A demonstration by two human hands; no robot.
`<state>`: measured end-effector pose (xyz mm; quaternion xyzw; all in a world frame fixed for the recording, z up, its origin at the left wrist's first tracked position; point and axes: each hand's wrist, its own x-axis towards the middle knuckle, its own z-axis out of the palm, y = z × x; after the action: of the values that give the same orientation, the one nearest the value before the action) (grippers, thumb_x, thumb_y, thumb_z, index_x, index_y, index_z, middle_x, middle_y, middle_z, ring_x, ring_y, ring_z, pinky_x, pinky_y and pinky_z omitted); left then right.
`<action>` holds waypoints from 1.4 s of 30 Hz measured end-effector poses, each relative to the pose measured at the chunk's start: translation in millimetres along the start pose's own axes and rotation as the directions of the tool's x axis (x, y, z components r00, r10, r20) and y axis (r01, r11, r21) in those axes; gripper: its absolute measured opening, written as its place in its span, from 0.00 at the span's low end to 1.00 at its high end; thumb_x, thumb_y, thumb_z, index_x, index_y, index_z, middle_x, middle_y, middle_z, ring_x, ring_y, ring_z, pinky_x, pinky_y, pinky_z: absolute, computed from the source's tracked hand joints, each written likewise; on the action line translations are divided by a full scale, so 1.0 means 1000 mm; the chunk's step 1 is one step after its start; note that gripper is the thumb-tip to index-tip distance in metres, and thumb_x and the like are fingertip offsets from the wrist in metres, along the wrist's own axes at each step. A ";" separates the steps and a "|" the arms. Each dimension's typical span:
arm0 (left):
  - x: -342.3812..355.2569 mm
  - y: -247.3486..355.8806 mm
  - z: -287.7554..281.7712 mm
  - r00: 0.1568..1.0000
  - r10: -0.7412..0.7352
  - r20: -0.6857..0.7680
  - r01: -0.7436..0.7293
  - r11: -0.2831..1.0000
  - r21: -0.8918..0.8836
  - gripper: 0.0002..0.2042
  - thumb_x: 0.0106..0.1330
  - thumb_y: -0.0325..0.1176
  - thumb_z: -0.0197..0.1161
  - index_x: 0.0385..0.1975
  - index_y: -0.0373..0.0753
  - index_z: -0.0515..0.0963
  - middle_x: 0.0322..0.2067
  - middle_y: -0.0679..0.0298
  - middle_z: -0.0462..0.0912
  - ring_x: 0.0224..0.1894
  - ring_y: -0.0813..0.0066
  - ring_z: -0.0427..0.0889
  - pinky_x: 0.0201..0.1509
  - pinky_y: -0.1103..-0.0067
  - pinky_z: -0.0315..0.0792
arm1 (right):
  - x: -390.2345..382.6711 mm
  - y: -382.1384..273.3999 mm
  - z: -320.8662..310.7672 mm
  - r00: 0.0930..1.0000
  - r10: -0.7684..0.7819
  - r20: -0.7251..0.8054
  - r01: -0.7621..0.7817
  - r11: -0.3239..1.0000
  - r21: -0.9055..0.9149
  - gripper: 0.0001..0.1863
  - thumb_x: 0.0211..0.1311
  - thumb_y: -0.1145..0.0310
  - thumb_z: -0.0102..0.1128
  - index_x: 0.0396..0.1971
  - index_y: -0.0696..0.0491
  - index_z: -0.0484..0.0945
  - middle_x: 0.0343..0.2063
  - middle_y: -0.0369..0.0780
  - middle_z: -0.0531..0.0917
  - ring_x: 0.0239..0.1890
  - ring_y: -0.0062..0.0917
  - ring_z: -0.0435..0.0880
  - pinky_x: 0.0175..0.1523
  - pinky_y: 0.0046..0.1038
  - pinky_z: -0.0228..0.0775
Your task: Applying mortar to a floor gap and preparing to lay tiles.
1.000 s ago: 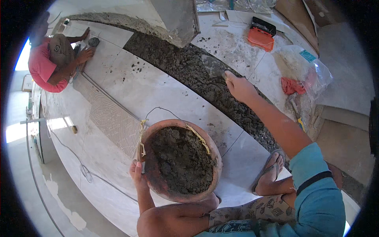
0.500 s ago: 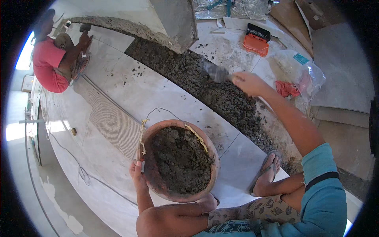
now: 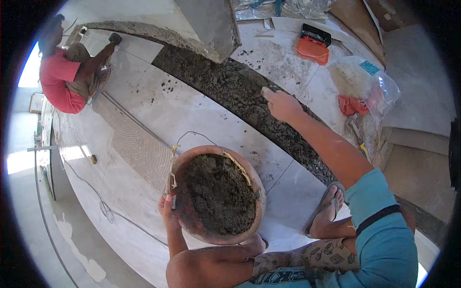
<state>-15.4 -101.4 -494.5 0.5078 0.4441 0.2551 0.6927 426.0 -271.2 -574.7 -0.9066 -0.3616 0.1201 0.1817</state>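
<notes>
Two hands busy | left hand [image 3: 168, 211] fingers curled on mortar basin [image 3: 216, 194] rim | right hand [image 3: 282, 104] loosely spread, empty, over mortar strip [image 3: 249, 101] | risk: one-handed basin tips, spilling onto tiles [image 3: 192, 115].

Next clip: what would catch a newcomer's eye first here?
A round reddish basin full of dark mortar sits low in the middle, with the left hand on its rim. The right hand reaches out over a dark strip of mortar running between pale floor tiles. At the upper left, another person in a red shirt crouches over the tiles.
</notes>
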 end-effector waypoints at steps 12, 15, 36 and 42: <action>0.003 -0.006 -0.004 0.999 0.003 -0.038 -0.003 1.000 -0.008 0.10 0.67 0.38 0.62 0.29 0.40 0.72 0.30 0.67 0.80 0.29 0.83 0.76 0.35 0.83 0.71 | 0.006 -0.032 -0.024 0.949 -0.060 0.309 0.102 0.987 -0.122 0.24 0.61 0.71 0.47 0.60 0.48 0.69 0.36 0.52 0.81 0.41 0.48 0.83 0.42 0.46 0.77; 0.002 -0.006 -0.013 0.999 0.006 -0.047 -0.006 1.000 -0.010 0.10 0.67 0.38 0.61 0.28 0.41 0.70 0.29 0.66 0.79 0.29 0.83 0.75 0.35 0.83 0.71 | 0.008 -0.030 -0.021 0.984 -0.006 0.178 0.018 0.998 -0.064 0.24 0.61 0.72 0.47 0.59 0.49 0.70 0.37 0.53 0.82 0.41 0.48 0.83 0.42 0.46 0.77; 0.004 -0.008 -0.005 1.000 0.003 0.002 -0.003 1.000 -0.027 0.11 0.66 0.40 0.62 0.28 0.41 0.73 0.31 0.68 0.80 0.30 0.83 0.74 0.34 0.83 0.69 | 0.052 -0.059 -0.006 0.969 0.018 0.248 0.007 0.995 -0.096 0.26 0.61 0.74 0.49 0.62 0.50 0.69 0.38 0.50 0.84 0.41 0.46 0.85 0.46 0.46 0.78; 0.001 -0.002 -0.006 1.000 0.003 0.007 -0.003 0.999 -0.035 0.13 0.65 0.40 0.64 0.25 0.43 0.70 0.29 0.68 0.79 0.29 0.84 0.73 0.34 0.84 0.67 | 0.016 -0.062 -0.015 0.984 -0.101 0.144 0.126 0.977 -0.175 0.30 0.59 0.74 0.53 0.64 0.44 0.67 0.41 0.50 0.81 0.37 0.44 0.85 0.40 0.44 0.78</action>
<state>-20.0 -98.3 -496.9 0.4973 0.4364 0.2619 0.7026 404.3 -221.6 -536.7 -0.8871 -0.4337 0.1363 0.0794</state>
